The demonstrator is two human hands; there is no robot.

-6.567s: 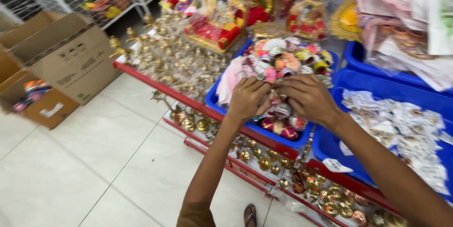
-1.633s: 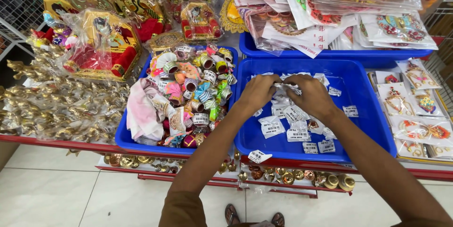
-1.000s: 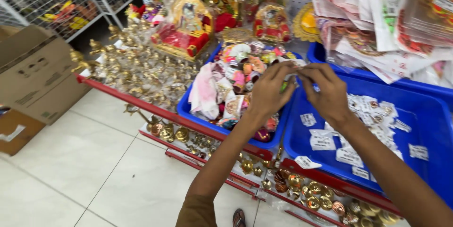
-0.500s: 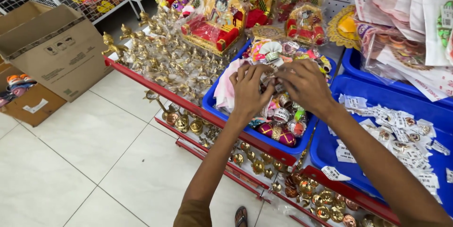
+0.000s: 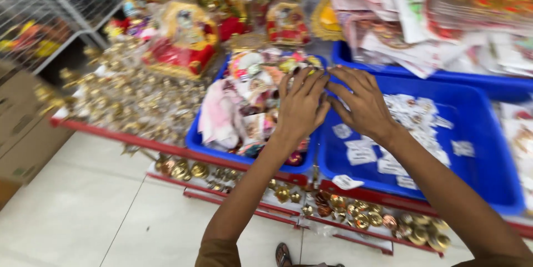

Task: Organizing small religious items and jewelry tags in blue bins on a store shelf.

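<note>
My left hand (image 5: 302,106) and my right hand (image 5: 361,100) meet fingertip to fingertip over the shared rims of two blue bins. The fingers are stretched out and close together; motion blur hides whether anything small is pinched between them. The left blue bin (image 5: 208,142) is heaped with colourful small packed trinkets (image 5: 250,86). Under my right hand, the right blue bin (image 5: 477,150) holds several small white packets (image 5: 413,117) scattered on its floor.
Boxed decorated figurines (image 5: 183,39) stand behind the bins. Gold-coloured small metal items (image 5: 127,100) crowd the shelf on the left. A lower red rack carries brass bowls (image 5: 361,217). Hanging plastic packets (image 5: 444,17) are at the upper right; cardboard boxes (image 5: 22,128) and wire racks (image 5: 50,11) stand at the left.
The view has swung right and closer. Both hands have moved together from over the trinket bin to the rims between the two bins, fingers now more stretched out.
</note>
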